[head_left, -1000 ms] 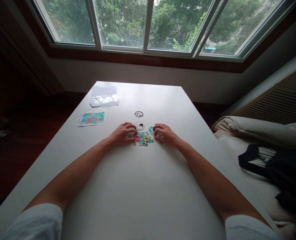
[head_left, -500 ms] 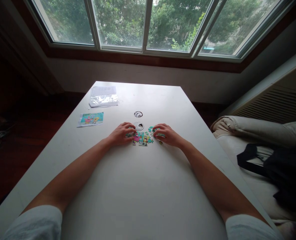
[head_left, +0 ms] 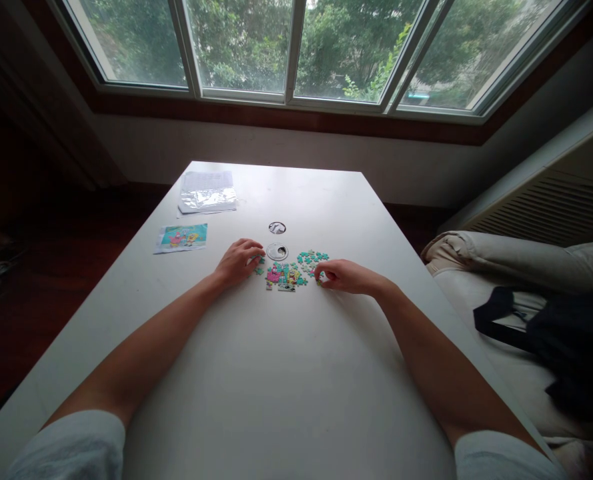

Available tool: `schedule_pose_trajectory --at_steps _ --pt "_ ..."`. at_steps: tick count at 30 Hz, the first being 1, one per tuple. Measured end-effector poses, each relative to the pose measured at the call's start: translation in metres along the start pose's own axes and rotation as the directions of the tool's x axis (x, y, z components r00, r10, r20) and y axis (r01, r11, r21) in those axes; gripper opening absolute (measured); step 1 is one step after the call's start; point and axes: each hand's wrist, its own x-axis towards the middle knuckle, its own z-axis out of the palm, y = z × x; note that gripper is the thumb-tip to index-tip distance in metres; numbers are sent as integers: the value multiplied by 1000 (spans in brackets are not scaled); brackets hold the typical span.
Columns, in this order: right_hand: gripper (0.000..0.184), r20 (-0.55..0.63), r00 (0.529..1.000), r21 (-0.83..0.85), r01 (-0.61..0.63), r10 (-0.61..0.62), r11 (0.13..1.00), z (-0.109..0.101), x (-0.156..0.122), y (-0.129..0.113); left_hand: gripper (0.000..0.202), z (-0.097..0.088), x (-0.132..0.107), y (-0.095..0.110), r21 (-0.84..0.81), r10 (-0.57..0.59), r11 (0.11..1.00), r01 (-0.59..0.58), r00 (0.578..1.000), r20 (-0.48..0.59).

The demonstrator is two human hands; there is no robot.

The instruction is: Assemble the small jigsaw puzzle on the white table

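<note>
A partly joined jigsaw puzzle (head_left: 283, 275) with pink, yellow and teal cartoon figures lies on the white table. Just left of it, my left hand (head_left: 239, 261) rests with bent, parted fingers by a few loose teal pieces (head_left: 259, 271). On the other side, my right hand (head_left: 343, 275) pinches down at the table, thumb and forefinger closed on a small puzzle piece (head_left: 319, 282) that is mostly hidden. Loose teal puzzle pieces (head_left: 312, 257) are scattered between that hand and the joined part.
Two round items, a silver-rimmed disc (head_left: 277, 251) and a dark-patterned one (head_left: 277, 228), lie beyond the puzzle. A cartoon picture sheet (head_left: 182, 237) and a clear plastic packet with papers (head_left: 207, 192) sit at the left. Dark cloth (head_left: 571, 333) lies on a pale seat at the right.
My right hand has drawn back toward me, uncovering the loose teal pieces, and its fingers have closed into a pinch. My left hand has shifted slightly left and away from the joined part.
</note>
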Motion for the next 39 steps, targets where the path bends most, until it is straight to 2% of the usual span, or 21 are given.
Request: schedule_pose_trajectory --at_steps 4,8,12,16,21,28,33,39 --pt "20 -32 999 -33 10 -11 999 4 5 -5 33 -6 1 -13 0 -169 985 170 978 -121" --pt "17 -60 998 -30 5 -7 1000 9 8 -6 39 -9 1 -23 -1 -299 953 303 942 -155" --pt "16 -116 993 -28 16 -19 999 12 10 -6 38 -11 1 -29 20 -304 951 308 945 -119" --pt "15 -151 988 -12 43 -44 999 13 10 -6 26 -19 0 -34 30 -310 950 311 950 -42" --pt "15 -270 962 -2 52 -50 999 17 12 -2 22 -28 -1 -27 101 -281 955 279 960 7" --pt "19 -431 898 -72 62 -87 995 31 20 -2 20 -22 -4 -7 280 -319 904 324 946 -65" --pt "22 -494 863 -88 70 -104 994 40 25 -9 14 -15 -3 2 290 -351 884 365 931 -101" --pt "22 -497 856 -105 104 -143 989 44 28 -12 14 -13 -1 6 251 -357 893 373 928 -110"
